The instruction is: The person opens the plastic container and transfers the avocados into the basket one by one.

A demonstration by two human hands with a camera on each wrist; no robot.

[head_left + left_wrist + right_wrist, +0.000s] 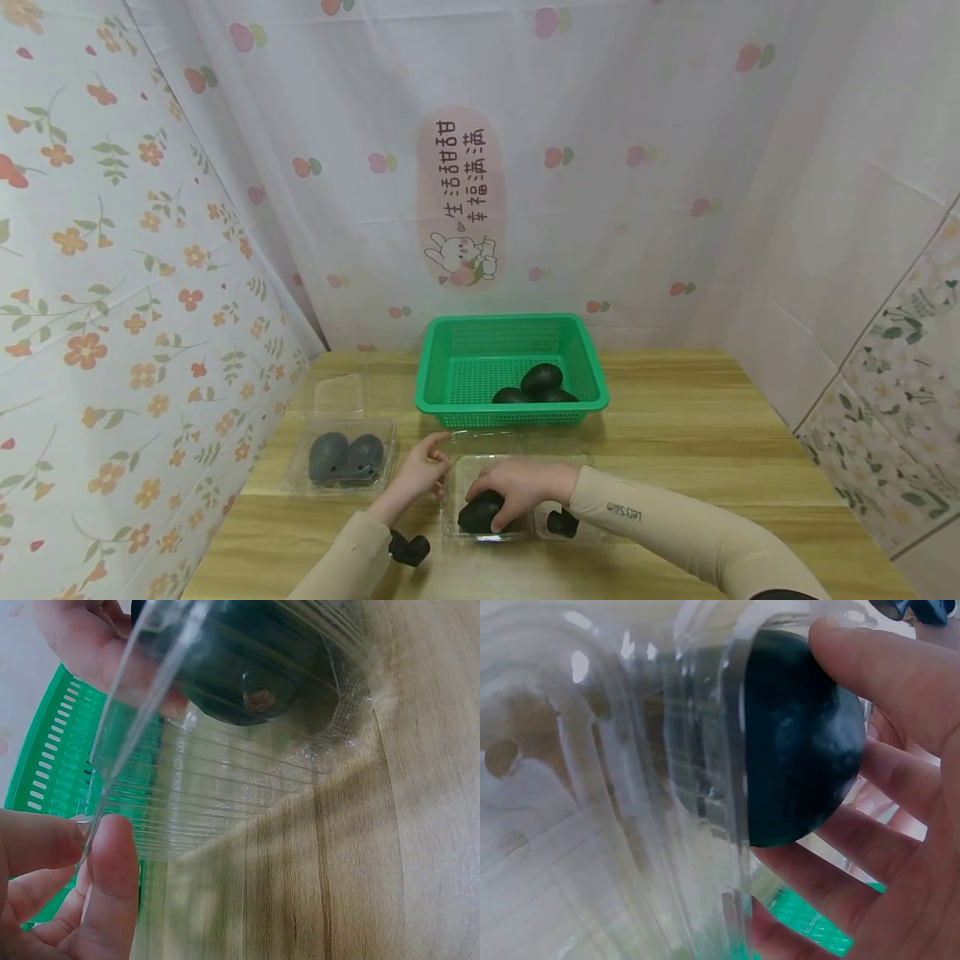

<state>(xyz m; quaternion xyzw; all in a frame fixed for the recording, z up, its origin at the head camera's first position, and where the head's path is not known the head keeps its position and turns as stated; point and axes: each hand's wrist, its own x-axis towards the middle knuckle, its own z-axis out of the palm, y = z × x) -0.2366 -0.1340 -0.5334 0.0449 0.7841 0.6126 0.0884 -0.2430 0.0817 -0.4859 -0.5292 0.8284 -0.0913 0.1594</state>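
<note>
My right hand [528, 486] grips a dark green avocado [478, 514] inside a clear plastic clamshell box [487, 536], thumb on one side and fingers round the other. In the right wrist view the avocado [802, 742] is partly behind the box's clear wall. My left hand [422, 469] is at the box's left side. The left wrist view shows its thumb and finger [112, 859] pinching the thin rim of the box. There the avocado's brown stem scar [259, 700] faces the camera through the plastic.
Behind the box stands a green basket [429, 400] with several avocados [542, 379] in its front right part. To the left, another clear box [386, 429] holds avocados [327, 457]. Dark wrist devices [410, 548] sit beneath both forearms. A patterned curtain [600, 208] hangs behind the wooden table [675, 433].
</note>
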